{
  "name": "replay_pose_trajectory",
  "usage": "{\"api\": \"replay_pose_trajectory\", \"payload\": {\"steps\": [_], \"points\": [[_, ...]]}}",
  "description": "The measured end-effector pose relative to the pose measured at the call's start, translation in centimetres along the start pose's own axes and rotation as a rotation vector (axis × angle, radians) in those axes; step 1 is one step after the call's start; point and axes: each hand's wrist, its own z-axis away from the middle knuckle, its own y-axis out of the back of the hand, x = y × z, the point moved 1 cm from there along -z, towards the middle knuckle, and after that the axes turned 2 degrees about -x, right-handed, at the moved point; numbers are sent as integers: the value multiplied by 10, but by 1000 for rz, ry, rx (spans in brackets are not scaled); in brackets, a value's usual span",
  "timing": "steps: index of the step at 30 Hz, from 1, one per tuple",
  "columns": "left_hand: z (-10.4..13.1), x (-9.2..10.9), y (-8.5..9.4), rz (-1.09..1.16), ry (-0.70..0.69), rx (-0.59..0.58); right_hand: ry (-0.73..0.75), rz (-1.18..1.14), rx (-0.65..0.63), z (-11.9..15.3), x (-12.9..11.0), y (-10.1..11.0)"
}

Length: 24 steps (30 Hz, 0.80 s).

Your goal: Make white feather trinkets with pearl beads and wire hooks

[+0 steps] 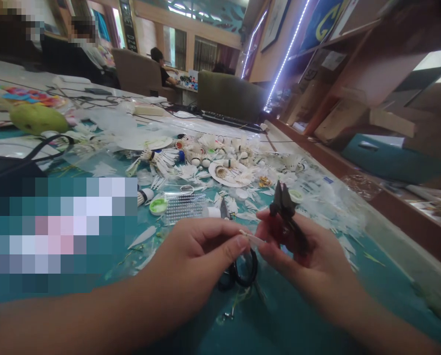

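Note:
My left hand [201,251] is closed, pinching a small white feather piece [255,239] between thumb and forefinger. The far end of this piece meets the fingertips of my right hand [316,251]. Black-handled pliers [287,212] rest in my right hand, jaws pointing up and away from me. Below the hands lie scissors [246,271] with black handles, partly hidden by my left fingers. Just beyond are a sheet of small silvery beads [185,207] and a little tub of green stuff [158,206]. A few tiny metal bits [227,314] lie nearer to me.
Shuttlecocks [205,160], loose white feathers and plastic bags [316,192] cover the teal table [131,296]. A white plate [231,173] holds feather pieces. At the left are a dark bag [9,165] and a green fruit [39,118]. Shelves with boxes [342,123] stand right. People sit farther back.

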Motion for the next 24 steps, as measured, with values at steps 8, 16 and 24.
{"api": "replay_pose_trajectory", "payload": {"steps": [8, 16, 24], "points": [[1, -2, -1, -59, 49, -28, 149, 115, 106, 6, 4, 0], [1, -5, 8, -219, -65, -31, 355, 485, -14, 4, 7, 18], [2, -7, 19, -370, -213, -18, 326, 775, -146, -3, 13, 38]]}}
